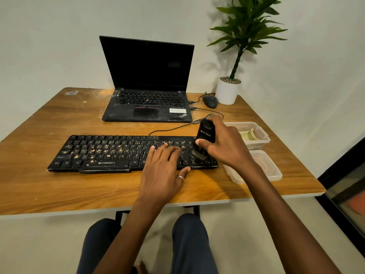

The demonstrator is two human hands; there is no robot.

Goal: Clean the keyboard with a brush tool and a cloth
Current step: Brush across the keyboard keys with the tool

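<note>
Looked down on a wooden desk [59, 119], scuffed and dusty toward ten o'clock. Found the black keyboard [98, 153] lying lengthwise across the middle of the desk, keys speckled with pale crumbs [92, 150], thickest from the nine o'clock end to the centre. Noted an open laptop [147, 103] at twelve o'clock of the keyboard, screen dark, set apart from it. Traced a thin cable [173, 128] from the keyboard's back edge toward the laptop's three o'clock side.

Caught the left hand [162, 175] lying open, fingers straight and flat on the keys right of centre, thumb against the keyboard's front edge, a ring [180, 177] on the thumb. Saw the black brush tool [206, 133] standing upright over the three o'clock end of the keyboard, bristles [198, 154] down on the keys. Found the right hand [227, 147] gripping the tool's body, thumb across the near face, fingers curled behind.

Spotted a dark mouse [210, 101] at one o'clock of the desk, just beside a white pot [227, 93] with a leafy plant [250, 26]. Made out a clear tub [262, 138] at three o'clock of the keyboard, holding something pale yellow and folded, probably the cloth [247, 135], too blurred to be sure. Noted a second clear container [268, 167] at six o'clock of the tub, partly hidden by the right forearm.
</note>
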